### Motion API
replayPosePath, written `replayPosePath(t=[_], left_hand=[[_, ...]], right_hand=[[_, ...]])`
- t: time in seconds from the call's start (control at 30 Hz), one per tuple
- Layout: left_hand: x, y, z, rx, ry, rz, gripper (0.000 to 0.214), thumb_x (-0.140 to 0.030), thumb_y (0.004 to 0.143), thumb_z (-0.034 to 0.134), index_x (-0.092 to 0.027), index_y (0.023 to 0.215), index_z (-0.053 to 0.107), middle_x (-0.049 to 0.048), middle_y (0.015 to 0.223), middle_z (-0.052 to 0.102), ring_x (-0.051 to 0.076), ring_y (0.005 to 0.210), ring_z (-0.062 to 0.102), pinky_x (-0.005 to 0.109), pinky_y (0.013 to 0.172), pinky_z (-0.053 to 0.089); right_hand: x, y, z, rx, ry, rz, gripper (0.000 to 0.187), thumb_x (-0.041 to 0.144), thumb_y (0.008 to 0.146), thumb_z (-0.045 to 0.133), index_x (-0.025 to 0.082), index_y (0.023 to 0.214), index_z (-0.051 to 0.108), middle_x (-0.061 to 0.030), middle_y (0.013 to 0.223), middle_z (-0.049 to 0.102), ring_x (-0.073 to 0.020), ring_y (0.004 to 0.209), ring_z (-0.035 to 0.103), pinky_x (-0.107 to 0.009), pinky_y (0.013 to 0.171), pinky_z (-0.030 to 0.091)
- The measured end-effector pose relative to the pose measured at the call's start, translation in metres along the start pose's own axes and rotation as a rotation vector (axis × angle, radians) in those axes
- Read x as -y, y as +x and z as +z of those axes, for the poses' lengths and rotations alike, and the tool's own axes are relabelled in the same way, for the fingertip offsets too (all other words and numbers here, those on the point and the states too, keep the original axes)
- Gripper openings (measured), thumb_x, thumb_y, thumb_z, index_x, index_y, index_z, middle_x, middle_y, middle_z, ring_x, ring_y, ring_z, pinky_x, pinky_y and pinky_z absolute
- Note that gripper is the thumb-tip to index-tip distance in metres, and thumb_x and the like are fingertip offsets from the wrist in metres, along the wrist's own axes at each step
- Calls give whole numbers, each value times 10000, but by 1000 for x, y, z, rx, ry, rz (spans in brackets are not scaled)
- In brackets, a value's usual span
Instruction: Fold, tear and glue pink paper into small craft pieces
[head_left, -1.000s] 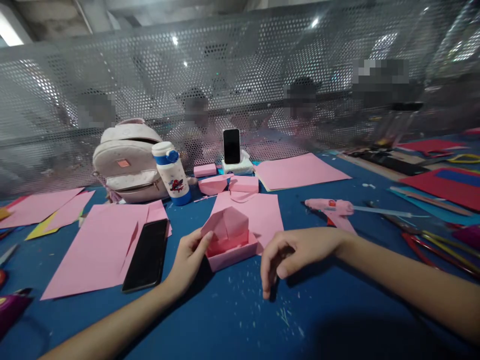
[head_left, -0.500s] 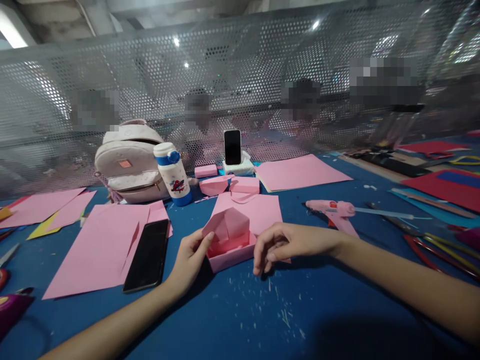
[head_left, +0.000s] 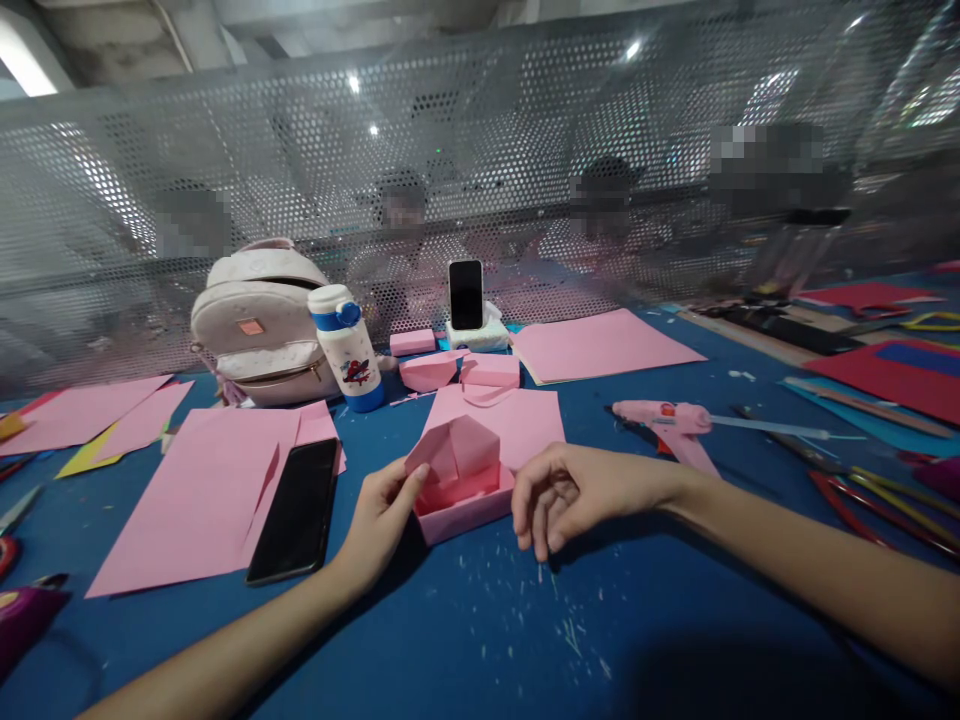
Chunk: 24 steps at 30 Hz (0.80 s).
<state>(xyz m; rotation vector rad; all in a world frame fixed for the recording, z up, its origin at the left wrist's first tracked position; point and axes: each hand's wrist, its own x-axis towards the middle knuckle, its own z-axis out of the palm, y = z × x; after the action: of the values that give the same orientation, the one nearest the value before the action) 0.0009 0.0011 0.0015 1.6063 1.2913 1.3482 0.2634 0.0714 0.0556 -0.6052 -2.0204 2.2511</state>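
Note:
A small pink paper box [head_left: 469, 517] with a raised, pointed flap rests on the blue table in the middle of the view. My left hand [head_left: 386, 505] pinches the left edge of that flap between thumb and fingers. Just off the box's right end hangs my right hand [head_left: 551, 500], fingers loosely bent and apart, holding nothing. Behind the box lies a pink paper sheet [head_left: 525, 425]. A pink glue gun [head_left: 667, 418] with a glue stick in its back lies beyond my right wrist.
On the left are a black phone [head_left: 294, 512], pink sheets [head_left: 187, 500], a backpack [head_left: 259, 325] and a bottle [head_left: 349, 355]. Another phone [head_left: 466, 295] stands by a tissue pack [head_left: 478, 335]. Scissors [head_left: 885, 500] lie right. A perforated metal screen [head_left: 495, 150] closes the back; people show beyond.
My right hand has shifted slightly right, away from the box, and its fingers have opened a little. My left hand and the box have stayed in place.

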Motion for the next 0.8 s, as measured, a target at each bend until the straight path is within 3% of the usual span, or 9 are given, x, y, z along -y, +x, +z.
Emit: replayPosePath(t=[0.13,0.2,0.27,0.33,0.4,0.5,0.57,0.7,0.8], left_hand=[[-2,0,1,3,-15,-18,382,-468,917,556,-142,753,665,25,748,614,170,727,519,250,679,430],[-3,0,1,4,-26,-30,400,-494,913,559,-142,746,650,23,742,599,165,720,504,248,673,419],[-5,0,0,6,-39,-45,438,-534,903,564,-147,704,611,9,696,551,148,677,462,237,634,390],[-7,0,-1,32,-61,-63,494,-586,888,559,-156,646,551,-12,640,473,128,623,404,226,585,349],[-9,0,-2,106,-90,-90,553,-629,877,546,-166,584,475,-30,594,387,107,568,341,218,534,302],[-12,1,-2,273,-130,-137,617,-653,867,545,-172,517,383,-47,550,299,78,506,263,214,478,229],[-11,1,-1,366,-149,-157,637,-653,861,560,-168,488,382,-50,524,291,69,480,249,213,458,207],[-10,4,1,391,-177,-147,541,-603,884,574,-134,617,613,-12,556,489,100,502,423,218,490,339],[-17,5,-4,230,-174,-58,423,-524,956,506,-155,1030,699,88,949,704,210,859,636,301,767,497]], right_hand=[[-1,2,-3,-233,-73,-55,257,302,693,836,125,794,679,8,617,669,-72,480,593,-154,442,426],[-4,4,-6,-404,-51,-158,320,393,776,769,139,667,608,73,456,502,-30,374,395,-147,387,312],[-7,7,-9,-539,-13,-242,440,464,873,652,155,587,522,87,417,390,-34,388,309,-157,406,298],[-10,10,-10,-600,-22,-262,448,481,930,561,157,623,522,64,463,422,-52,424,350,-171,432,332],[-13,13,-8,-618,-121,-298,315,442,934,565,144,838,603,16,631,552,-79,511,474,-188,472,399],[-14,14,3,-633,-535,-487,393,333,901,645,206,1260,550,-99,1122,609,-170,936,615,-261,681,530],[-15,12,12,-579,-914,-657,358,271,932,609,255,1288,571,-128,1306,537,-214,1182,534,-329,842,528],[-15,10,27,-450,-1416,-972,162,187,987,522,232,1017,674,-76,1133,679,-181,1165,554,-336,917,471],[-18,11,26,-519,-1592,-1018,186,124,994,484,191,933,646,-47,1006,735,-163,1069,605,-302,835,459]])
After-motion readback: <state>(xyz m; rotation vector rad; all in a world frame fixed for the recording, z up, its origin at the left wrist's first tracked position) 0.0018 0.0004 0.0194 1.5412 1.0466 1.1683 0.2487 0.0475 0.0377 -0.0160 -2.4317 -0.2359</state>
